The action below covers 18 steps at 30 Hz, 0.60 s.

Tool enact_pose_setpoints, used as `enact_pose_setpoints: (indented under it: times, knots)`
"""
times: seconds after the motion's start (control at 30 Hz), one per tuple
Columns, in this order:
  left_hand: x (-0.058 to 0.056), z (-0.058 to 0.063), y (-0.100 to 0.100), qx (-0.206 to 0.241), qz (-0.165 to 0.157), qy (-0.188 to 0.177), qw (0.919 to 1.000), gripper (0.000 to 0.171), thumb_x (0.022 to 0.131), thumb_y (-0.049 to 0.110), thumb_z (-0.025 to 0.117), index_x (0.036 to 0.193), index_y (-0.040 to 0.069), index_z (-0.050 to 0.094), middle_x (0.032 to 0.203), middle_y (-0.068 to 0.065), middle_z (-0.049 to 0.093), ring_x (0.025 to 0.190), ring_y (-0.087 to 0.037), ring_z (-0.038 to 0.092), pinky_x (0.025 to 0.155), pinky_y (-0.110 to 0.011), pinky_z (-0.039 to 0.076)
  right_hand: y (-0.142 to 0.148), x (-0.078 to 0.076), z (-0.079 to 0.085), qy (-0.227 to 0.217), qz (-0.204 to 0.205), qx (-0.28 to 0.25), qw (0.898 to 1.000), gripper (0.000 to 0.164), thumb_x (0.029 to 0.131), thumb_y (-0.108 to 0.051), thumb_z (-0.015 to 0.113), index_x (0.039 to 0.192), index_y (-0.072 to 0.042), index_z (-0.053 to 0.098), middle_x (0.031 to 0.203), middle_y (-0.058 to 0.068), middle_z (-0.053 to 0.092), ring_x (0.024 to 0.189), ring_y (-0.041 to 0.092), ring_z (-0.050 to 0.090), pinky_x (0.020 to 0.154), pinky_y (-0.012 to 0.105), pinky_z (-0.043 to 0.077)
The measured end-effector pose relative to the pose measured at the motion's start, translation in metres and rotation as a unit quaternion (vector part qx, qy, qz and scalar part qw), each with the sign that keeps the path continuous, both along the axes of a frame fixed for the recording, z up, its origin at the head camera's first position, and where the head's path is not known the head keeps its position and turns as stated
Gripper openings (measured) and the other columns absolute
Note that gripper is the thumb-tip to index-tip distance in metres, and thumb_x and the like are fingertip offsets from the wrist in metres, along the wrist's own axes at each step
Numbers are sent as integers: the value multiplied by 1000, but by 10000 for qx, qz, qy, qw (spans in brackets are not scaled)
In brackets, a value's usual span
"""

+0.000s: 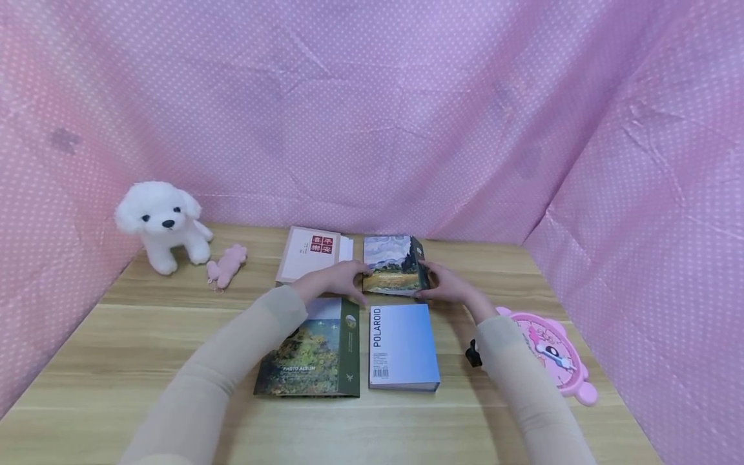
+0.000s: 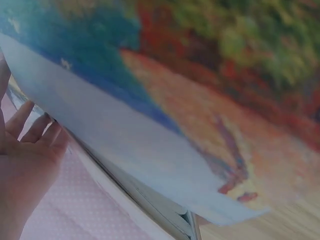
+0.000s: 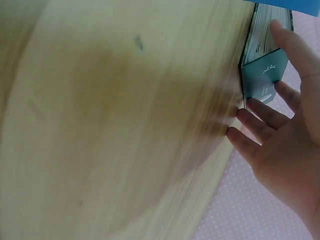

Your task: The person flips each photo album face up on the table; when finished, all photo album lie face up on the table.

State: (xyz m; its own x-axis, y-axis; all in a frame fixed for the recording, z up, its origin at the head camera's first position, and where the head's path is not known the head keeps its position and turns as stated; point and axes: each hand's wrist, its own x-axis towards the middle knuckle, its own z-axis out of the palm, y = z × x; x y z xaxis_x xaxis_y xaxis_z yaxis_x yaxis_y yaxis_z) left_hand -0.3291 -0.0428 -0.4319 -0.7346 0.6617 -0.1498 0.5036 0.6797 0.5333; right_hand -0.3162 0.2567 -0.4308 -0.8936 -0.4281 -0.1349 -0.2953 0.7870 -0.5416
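Observation:
A photo album with a wheat field cover [image 1: 391,263] lies at the back of the table between both hands. My left hand [image 1: 341,279] is at its left edge, thumb apart from the fingers. At the opposite side, the fingertips of my right hand [image 1: 446,285] are right at the dark green spine [image 3: 264,75], with the thumb by the page edges. The left forearm passes over a garden-painting photo album [image 1: 308,361], which fills much of the left wrist view. A blue Polaroid album [image 1: 402,352] lies in front of the wheat field one.
A pale album with red Chinese characters [image 1: 305,255] lies back left. Farther left are a white plush dog [image 1: 168,226] and a small pink plush toy [image 1: 228,265]. A pink clock [image 1: 552,349] and a small black object [image 1: 473,354] lie by the right forearm. Pink dotted curtains [image 1: 372,129] enclose the table.

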Motion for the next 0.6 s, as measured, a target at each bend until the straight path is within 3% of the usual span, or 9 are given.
enact_pose_setpoints:
  times: [0.33, 0.6]
  knots:
    - [-1, 0, 0, 93, 67, -90, 9999, 72, 76, 32, 79, 136, 6, 49, 141, -12, 46, 132, -29, 40, 112, -41, 32, -1, 2, 2, 80, -21, 284, 9996, 94, 83, -52, 66, 152, -11, 16, 151, 25, 25, 133, 44, 33, 109, 56, 29]
    - [1, 0, -3, 36, 200, -322, 9993, 73, 78, 34, 77, 140, 11, 45, 145, -9, 41, 135, -27, 36, 113, -40, 29, -4, 1, 0, 163, -117, -127, 9997, 88, 85, -49, 65, 152, -16, 19, 145, 25, 34, 125, 41, 45, 104, 53, 39]
